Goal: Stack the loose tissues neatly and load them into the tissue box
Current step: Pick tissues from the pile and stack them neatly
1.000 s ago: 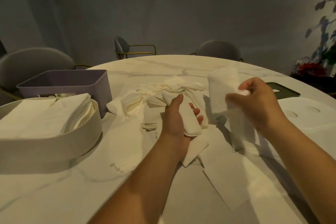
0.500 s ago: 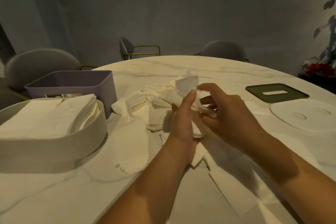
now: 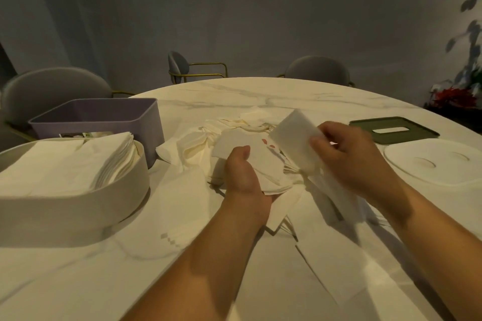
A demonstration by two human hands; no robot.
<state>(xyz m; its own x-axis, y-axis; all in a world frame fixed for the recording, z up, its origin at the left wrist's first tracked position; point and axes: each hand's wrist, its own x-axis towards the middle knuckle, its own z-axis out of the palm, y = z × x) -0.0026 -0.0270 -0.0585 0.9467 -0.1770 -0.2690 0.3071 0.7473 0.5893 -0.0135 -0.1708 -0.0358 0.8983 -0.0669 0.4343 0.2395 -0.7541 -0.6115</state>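
My left hand (image 3: 243, 176) holds a small stack of folded white tissues (image 3: 263, 164) above the middle of the table, thumb on top. To its right, my right hand (image 3: 349, 161) pinches a single white tissue (image 3: 293, 138) that hangs down from the fingers. Behind both hands lies a heap of loose tissues (image 3: 208, 138). A white oval tissue box (image 3: 78, 206) at the left holds a neat stack of tissues (image 3: 65, 164). More flat tissues (image 3: 333, 266) lie on the table under my right forearm.
A purple box (image 3: 104, 118) stands behind the white one. A dark green lid with a slot (image 3: 393, 129) and a white oval lid (image 3: 433, 161) lie at the right. Grey chairs (image 3: 317, 70) ring the round marble table (image 3: 78, 281). A plant (image 3: 456, 94) is at the far right.
My right hand drew away from the left hand to the right, lifting one tissue clear. The left hand stayed in place with its stack.
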